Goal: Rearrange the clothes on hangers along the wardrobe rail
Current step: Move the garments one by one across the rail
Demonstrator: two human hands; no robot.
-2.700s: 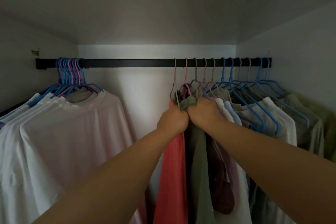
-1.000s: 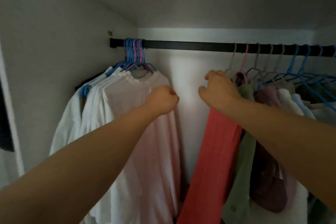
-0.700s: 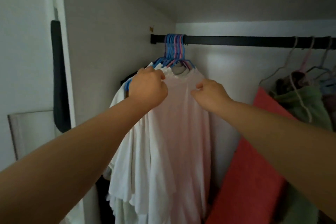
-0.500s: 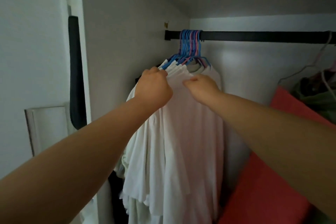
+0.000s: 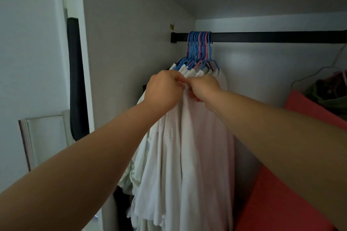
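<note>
A black rail (image 5: 272, 37) runs across the wardrobe's top. At its left end hangs a tight bunch of white shirts (image 5: 187, 152) on several blue and pink hangers (image 5: 199, 47). My left hand (image 5: 164, 90) grips the shoulders of the left shirts. My right hand (image 5: 203, 88) pinches the shoulder fabric of the shirts just beside it, the two hands touching. A coral-red garment (image 5: 293, 193) hangs at the lower right, with a green garment (image 5: 330, 93) on a wire hanger behind it.
The wardrobe's left side wall (image 5: 131, 62) stands close to the white bunch. A dark strip (image 5: 77, 80) hangs outside the wardrobe on the left, with a framed panel (image 5: 45, 140) leaning below it. The rail between both clothing groups is bare.
My hands left the red and green garments on the right and moved left to the white shirts. They have closed together on the shirts' shoulders, and my view has turned left.
</note>
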